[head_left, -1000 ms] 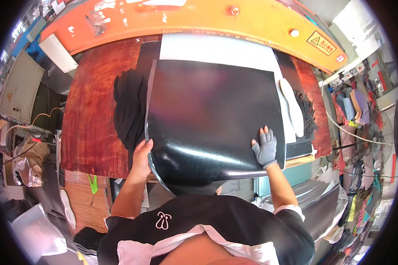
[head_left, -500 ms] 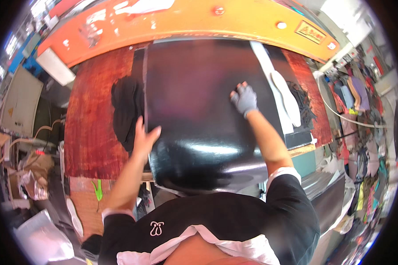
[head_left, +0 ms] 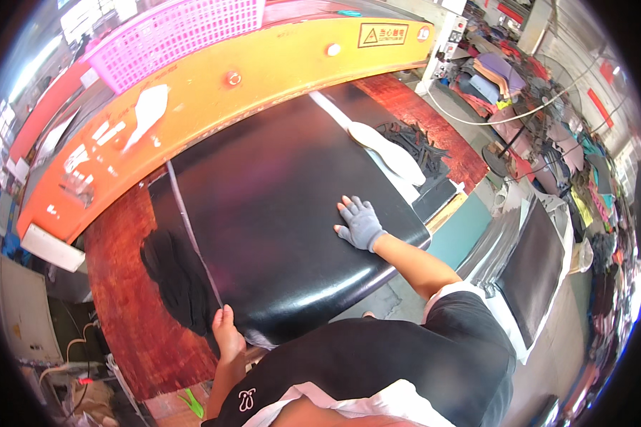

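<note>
While the right hand (head_left: 361,225) lies spread atop the black sheet (head_left: 271,192) on the tabletop (head_left: 124,292), the left hand (head_left: 228,334) touches the sheet's left edge; whether it pinches, I can't tell.

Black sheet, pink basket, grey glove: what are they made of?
Black sheet: likely rubber or synthetic leather, smooth and glossy; bright highlights, curves down at the front.
Pink basket: probably moulded plastic; regular grid of holes, solid bright colour.
Grey glove: seems fabric; matte and close-fitting, exact fibre unclear.

Your head fisheye is looking down past your shirt (head_left: 377,363) onto the nearby sheet (head_left: 271,213), facing the beam (head_left: 285,62)
</note>
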`<state>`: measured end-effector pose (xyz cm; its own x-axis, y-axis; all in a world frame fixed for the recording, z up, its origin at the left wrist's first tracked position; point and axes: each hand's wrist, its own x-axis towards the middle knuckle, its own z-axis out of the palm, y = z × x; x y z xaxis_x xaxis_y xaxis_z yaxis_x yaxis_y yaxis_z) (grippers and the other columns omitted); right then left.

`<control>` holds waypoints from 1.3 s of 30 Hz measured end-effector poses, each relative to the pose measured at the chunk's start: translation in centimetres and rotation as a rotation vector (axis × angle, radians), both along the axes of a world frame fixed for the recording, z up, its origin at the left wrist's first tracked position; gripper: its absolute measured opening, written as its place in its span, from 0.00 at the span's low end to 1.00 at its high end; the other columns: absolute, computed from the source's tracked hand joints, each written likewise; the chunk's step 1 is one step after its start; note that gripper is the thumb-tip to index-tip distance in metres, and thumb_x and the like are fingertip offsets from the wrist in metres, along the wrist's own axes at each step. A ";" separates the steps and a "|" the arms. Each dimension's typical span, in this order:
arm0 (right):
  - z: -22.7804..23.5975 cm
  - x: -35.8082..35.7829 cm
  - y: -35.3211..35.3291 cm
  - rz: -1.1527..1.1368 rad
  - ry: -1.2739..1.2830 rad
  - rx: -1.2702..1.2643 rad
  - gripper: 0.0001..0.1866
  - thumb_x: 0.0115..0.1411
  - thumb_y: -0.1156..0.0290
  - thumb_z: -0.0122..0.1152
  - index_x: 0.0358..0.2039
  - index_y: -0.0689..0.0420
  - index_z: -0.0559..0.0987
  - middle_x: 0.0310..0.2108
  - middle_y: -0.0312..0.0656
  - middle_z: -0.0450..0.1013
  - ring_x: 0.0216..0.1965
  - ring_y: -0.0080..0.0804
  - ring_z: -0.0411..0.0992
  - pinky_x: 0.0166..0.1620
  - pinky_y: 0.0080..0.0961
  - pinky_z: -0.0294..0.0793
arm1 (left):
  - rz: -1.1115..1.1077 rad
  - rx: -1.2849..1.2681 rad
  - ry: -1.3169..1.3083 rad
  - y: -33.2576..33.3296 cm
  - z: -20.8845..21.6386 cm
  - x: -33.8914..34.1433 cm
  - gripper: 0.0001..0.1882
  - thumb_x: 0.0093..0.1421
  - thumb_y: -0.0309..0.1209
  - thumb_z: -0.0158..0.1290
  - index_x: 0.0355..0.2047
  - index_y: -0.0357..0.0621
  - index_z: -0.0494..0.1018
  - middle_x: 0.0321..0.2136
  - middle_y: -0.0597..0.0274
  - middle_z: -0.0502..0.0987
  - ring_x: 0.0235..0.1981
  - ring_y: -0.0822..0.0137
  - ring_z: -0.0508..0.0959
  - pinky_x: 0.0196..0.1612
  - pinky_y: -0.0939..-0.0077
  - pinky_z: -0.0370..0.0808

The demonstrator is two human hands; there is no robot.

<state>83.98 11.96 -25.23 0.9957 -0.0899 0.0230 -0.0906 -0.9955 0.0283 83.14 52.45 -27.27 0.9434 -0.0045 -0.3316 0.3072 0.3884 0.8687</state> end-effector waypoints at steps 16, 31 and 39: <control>0.6 22.1 -0.6 -0.163 -0.038 0.106 0.30 0.60 0.48 0.43 0.58 0.52 0.64 0.63 0.41 0.55 0.62 0.41 0.54 0.58 0.45 0.56 | -0.637 1.540 -0.599 -12.2 2.9 6.6 0.36 0.57 0.51 0.48 0.61 0.47 0.56 0.65 0.51 0.46 0.66 0.48 0.44 0.62 0.40 0.42; -2.4 7.4 -5.1 0.229 -0.196 0.035 0.33 0.55 0.50 0.55 0.57 0.57 0.65 0.60 0.49 0.59 0.60 0.52 0.54 0.59 0.50 0.52 | -0.493 1.656 -0.687 -10.4 1.0 20.5 0.31 0.62 0.52 0.38 0.61 0.52 0.56 0.65 0.57 0.49 0.66 0.59 0.46 0.61 0.41 0.44; -2.1 12.2 -5.6 0.372 -0.352 0.033 0.29 0.55 0.52 0.56 0.52 0.59 0.70 0.53 0.52 0.66 0.55 0.55 0.60 0.55 0.47 0.59 | -0.286 1.693 -0.436 -9.2 1.8 17.4 0.32 0.60 0.50 0.45 0.60 0.47 0.57 0.64 0.50 0.48 0.66 0.52 0.45 0.63 0.45 0.45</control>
<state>96.17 6.37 -27.31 0.8927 0.2632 0.3660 0.2720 -0.9619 0.0283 100.53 43.29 -25.46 0.9872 -0.1202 0.1044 -0.1432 -0.9567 0.2533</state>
